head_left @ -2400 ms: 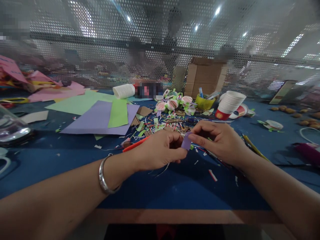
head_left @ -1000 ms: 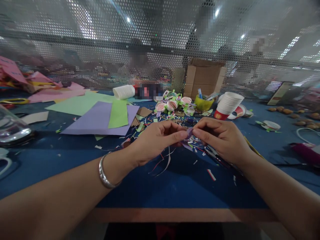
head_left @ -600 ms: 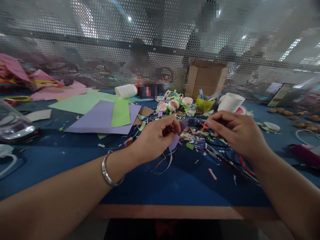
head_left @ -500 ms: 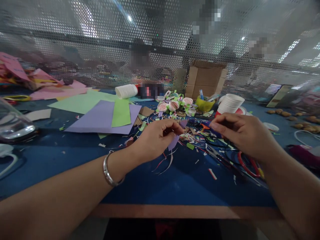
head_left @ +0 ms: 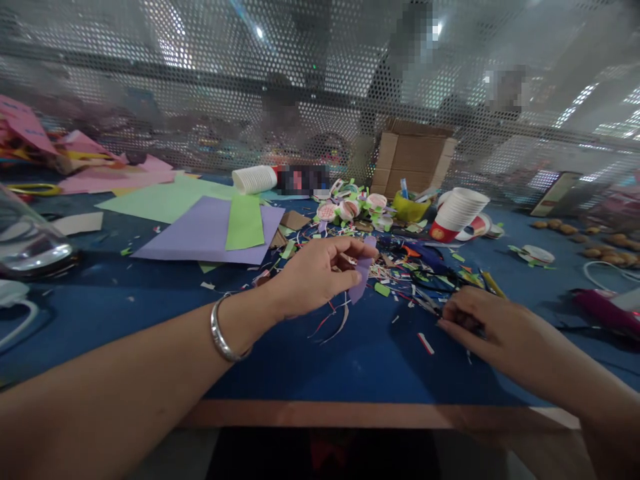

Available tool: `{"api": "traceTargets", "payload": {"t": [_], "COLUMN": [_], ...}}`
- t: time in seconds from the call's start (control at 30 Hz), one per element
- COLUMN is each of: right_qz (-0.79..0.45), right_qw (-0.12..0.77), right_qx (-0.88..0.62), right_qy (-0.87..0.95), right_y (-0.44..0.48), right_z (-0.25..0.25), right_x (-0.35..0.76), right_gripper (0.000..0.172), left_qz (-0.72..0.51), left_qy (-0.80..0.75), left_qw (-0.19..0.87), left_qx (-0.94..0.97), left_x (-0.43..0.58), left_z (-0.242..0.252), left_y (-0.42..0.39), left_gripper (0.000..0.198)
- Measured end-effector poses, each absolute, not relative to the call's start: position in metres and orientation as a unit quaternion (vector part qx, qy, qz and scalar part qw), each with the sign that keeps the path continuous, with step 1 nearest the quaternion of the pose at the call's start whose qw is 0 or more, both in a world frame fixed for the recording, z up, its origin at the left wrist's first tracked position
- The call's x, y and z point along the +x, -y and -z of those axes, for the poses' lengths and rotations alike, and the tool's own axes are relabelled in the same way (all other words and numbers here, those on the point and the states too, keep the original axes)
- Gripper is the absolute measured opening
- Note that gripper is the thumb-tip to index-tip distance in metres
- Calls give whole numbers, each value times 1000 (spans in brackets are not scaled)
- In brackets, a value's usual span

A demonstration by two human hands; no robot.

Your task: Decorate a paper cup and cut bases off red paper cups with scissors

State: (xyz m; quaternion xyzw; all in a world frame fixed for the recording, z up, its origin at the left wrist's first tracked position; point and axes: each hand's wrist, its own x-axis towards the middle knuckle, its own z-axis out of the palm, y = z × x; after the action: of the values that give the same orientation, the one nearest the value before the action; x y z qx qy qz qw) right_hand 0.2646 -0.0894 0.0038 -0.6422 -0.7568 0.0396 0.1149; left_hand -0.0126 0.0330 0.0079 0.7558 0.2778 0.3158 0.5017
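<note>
My left hand (head_left: 320, 277), with a silver bangle at the wrist, pinches a small piece of purple paper (head_left: 361, 280) between thumb and fingers above the table. Low on the right, my right hand (head_left: 483, 323) curls its fingers around the handle end of a pair of scissors (head_left: 427, 301). Their blades point left toward the scraps, and the handles are hidden under the hand. Between and beyond both hands lies a heap of cut paper scraps (head_left: 383, 289) in green, white and red.
Purple (head_left: 200, 233) and green sheets (head_left: 165, 203) lie at left. Stacked paper cups (head_left: 457, 210), a yellow holder (head_left: 410, 208), small paper-cup crafts (head_left: 347, 210) and a cardboard box (head_left: 413, 160) stand at the back. A clear vessel (head_left: 30, 233) is far left; a perforated screen (head_left: 200, 87) rises behind.
My right hand has moved down and toward me, from above the scraps onto the scissors, covering their red handles. My left hand keeps the purple paper, which now shows more.
</note>
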Motion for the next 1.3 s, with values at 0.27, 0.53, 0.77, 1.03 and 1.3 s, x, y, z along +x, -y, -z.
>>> {"api": "traceTargets", "payload": {"t": [0.27, 0.53, 0.77, 1.03, 1.3], "right_qz": [-151, -418, -490, -488, -492], "right_qw": [233, 291, 348, 306, 352], "right_qx": [-624, -612, -586, -618, -614], "right_qy": [731, 605, 543, 536, 508], "right_y": [95, 88, 78, 77, 76], "right_z": [-7, -10, -5, 0, -3], "right_x": [260, 235, 213, 211, 206], "right_gripper": [27, 33, 37, 51, 55], "left_qz": [-305, -265, -260, -273, -290], "left_qy": [-273, -263, -270, -267, -276], "left_qw": [519, 573, 581, 570, 551], "left_qx": [751, 730, 723, 727, 732], "left_x": [-12, -10, -8, -10, -11], "left_z": [-5, -8, -11, -10, -11], "left_y": [-35, -29, -26, -25, -26], "left_gripper": [41, 47, 48, 47, 46]}}
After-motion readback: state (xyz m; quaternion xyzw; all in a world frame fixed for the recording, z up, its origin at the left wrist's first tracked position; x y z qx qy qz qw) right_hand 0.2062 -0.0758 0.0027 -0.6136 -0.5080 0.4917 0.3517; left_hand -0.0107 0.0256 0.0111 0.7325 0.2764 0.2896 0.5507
